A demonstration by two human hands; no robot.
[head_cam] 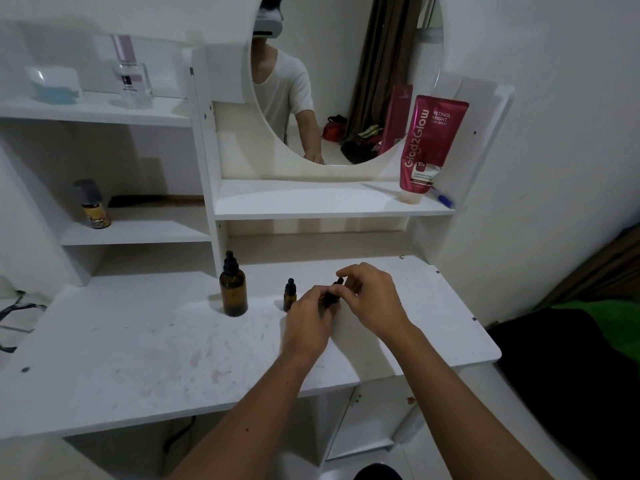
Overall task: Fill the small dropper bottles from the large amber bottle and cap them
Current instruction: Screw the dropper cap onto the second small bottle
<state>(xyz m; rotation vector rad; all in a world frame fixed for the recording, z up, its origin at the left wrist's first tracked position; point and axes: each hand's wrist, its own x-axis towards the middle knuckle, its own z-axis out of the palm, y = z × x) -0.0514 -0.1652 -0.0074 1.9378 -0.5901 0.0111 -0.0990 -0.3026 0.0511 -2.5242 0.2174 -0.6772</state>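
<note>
Left hand: the left hand (308,317) curls round the body of a small dark amber glass dropper bottle (331,295), holding it tilted just above the white worktop (145,348).
Right hand: the right hand (372,296) pinches the black rubber dropper cap (338,281) of that bottle between thumb and fingertips; whether it is screwing on or off cannot be told.
Second bottle: another small amber dropper bottle with a black cap (289,295) stands upright just left of the left hand, capped.
Source: the large amber glass bottle with a black dropper top (233,285) stands further left of both hands, upright and closed.
Handling: the small bottle looks light, rigid and smooth, so likely slippery and breakable if dropped; gripping the glass body firmly and turning only the ribbed collar, not the soft bulb, seems wisest.
Risk: squeezing the bulb could spill liquid.
</note>
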